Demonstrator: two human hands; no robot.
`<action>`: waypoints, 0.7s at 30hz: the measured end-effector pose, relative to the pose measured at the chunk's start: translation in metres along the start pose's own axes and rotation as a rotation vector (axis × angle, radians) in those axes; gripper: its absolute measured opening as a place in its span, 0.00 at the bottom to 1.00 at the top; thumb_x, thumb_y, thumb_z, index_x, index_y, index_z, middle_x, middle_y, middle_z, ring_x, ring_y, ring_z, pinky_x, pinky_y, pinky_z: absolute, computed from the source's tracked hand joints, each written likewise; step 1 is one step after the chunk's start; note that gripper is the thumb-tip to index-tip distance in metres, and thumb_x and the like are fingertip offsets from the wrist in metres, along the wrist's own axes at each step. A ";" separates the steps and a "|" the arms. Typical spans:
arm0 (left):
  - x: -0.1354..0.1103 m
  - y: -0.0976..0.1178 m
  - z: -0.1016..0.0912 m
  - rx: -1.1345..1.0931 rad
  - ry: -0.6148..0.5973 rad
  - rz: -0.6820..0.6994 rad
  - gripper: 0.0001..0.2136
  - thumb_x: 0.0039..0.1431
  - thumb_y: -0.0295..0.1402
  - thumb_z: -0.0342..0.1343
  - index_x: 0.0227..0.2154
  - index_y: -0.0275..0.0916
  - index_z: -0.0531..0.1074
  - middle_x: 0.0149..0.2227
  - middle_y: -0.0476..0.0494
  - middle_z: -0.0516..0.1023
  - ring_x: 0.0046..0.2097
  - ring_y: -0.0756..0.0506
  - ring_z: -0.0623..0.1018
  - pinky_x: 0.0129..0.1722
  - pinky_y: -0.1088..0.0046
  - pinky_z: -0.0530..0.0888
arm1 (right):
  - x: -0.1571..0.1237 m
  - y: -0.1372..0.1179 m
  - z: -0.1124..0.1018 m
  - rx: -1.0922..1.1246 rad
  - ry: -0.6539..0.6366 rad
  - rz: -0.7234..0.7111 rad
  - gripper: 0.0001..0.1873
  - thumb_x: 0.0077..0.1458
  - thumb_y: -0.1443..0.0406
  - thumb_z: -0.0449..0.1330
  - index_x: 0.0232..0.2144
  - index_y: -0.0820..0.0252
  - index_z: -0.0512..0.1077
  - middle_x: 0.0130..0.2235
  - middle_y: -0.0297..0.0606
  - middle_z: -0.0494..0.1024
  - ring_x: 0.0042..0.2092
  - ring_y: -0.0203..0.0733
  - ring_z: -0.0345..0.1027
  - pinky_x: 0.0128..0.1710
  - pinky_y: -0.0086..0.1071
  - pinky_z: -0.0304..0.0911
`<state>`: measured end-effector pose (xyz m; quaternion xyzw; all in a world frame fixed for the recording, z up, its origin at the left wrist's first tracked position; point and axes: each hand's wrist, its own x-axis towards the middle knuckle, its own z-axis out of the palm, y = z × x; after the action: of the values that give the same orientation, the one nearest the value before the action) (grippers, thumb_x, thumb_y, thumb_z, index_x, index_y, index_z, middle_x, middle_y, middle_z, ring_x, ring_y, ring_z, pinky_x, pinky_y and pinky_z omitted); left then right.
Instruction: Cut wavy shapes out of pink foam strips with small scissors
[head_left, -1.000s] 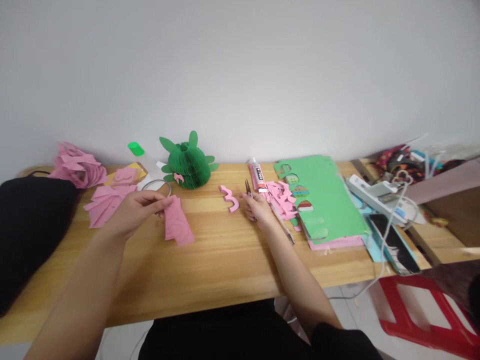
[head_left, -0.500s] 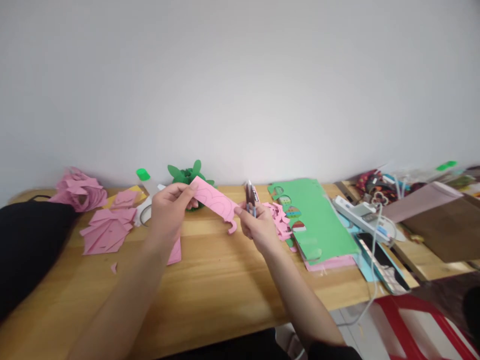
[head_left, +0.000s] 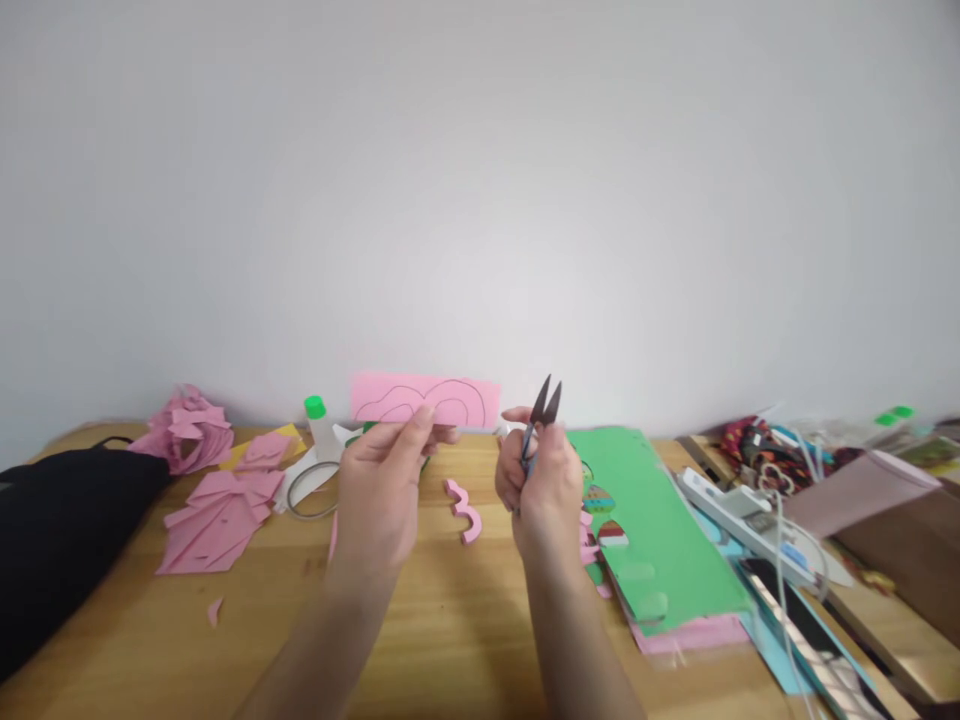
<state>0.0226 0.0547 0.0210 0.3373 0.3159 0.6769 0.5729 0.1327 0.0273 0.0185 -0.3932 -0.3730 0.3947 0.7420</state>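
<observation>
My left hand [head_left: 384, 480] is raised over the wooden table [head_left: 187, 650] and pinches a pink foam strip [head_left: 426, 400] with curved pencil lines drawn on it. The strip is held flat toward me. My right hand [head_left: 538, 482] is closed on small dark snips [head_left: 543, 408], blades pointing up and slightly apart, just right of the strip. A cut pink curved foam piece [head_left: 463, 508] lies on the table between my hands.
Pink foam scraps [head_left: 219, 510] and a crumpled pink pile [head_left: 189, 437] lie at the left, next to a black bag [head_left: 60, 520]. A green-capped glue bottle [head_left: 321, 428] stands behind. Green and pink sheets [head_left: 660, 540], a power strip [head_left: 750, 515] and cables crowd the right.
Both hands have risen from the table. The left hand lifted the pink strip up and turned it to face me; the right hand took up the snips and raised them.
</observation>
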 end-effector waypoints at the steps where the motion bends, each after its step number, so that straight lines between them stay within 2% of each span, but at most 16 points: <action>1: -0.002 0.003 0.004 -0.083 0.016 -0.041 0.10 0.43 0.36 0.71 0.18 0.40 0.76 0.24 0.50 0.81 0.30 0.49 0.79 0.35 0.73 0.74 | -0.003 0.004 0.003 -0.024 -0.005 -0.017 0.27 0.55 0.40 0.54 0.35 0.57 0.68 0.16 0.20 0.53 0.15 0.28 0.39 0.13 0.22 0.40; 4: -0.005 0.010 0.013 -0.282 0.011 -0.173 0.10 0.40 0.33 0.72 0.19 0.40 0.75 0.26 0.50 0.83 0.36 0.48 0.82 0.36 0.75 0.75 | -0.011 0.014 0.008 -0.156 -0.090 -0.011 0.31 0.57 0.37 0.47 0.32 0.57 0.68 0.16 0.23 0.55 0.16 0.31 0.43 0.14 0.24 0.41; 7: -0.006 0.012 0.014 -0.370 -0.002 -0.235 0.09 0.40 0.31 0.72 0.21 0.38 0.76 0.29 0.48 0.84 0.37 0.47 0.83 0.35 0.75 0.76 | -0.016 0.021 0.010 -0.227 -0.184 0.054 0.29 0.59 0.39 0.47 0.27 0.57 0.65 0.17 0.24 0.54 0.18 0.33 0.48 0.15 0.25 0.46; 10: -0.006 0.010 0.013 -0.394 0.007 -0.252 0.09 0.39 0.31 0.73 0.22 0.37 0.78 0.30 0.46 0.85 0.35 0.48 0.83 0.35 0.75 0.77 | -0.017 0.023 0.010 -0.203 -0.224 0.074 0.28 0.58 0.40 0.50 0.24 0.56 0.61 0.17 0.24 0.54 0.19 0.32 0.47 0.15 0.25 0.47; 15: -0.009 0.005 0.014 -0.364 -0.001 -0.218 0.08 0.42 0.31 0.72 0.20 0.37 0.78 0.27 0.46 0.84 0.32 0.49 0.83 0.38 0.75 0.79 | -0.017 0.023 0.006 -0.112 -0.220 0.089 0.26 0.59 0.42 0.52 0.24 0.56 0.61 0.16 0.23 0.54 0.17 0.30 0.44 0.15 0.25 0.45; 21: -0.011 -0.003 0.017 -0.302 -0.018 -0.199 0.08 0.43 0.34 0.71 0.18 0.39 0.78 0.25 0.49 0.83 0.29 0.50 0.82 0.38 0.75 0.80 | -0.016 0.025 0.007 0.063 -0.144 0.180 0.27 0.56 0.40 0.54 0.26 0.57 0.64 0.14 0.20 0.53 0.15 0.28 0.40 0.13 0.23 0.41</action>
<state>0.0397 0.0448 0.0273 0.2203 0.2372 0.6535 0.6842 0.1126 0.0246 -0.0049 -0.3721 -0.3757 0.4986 0.6868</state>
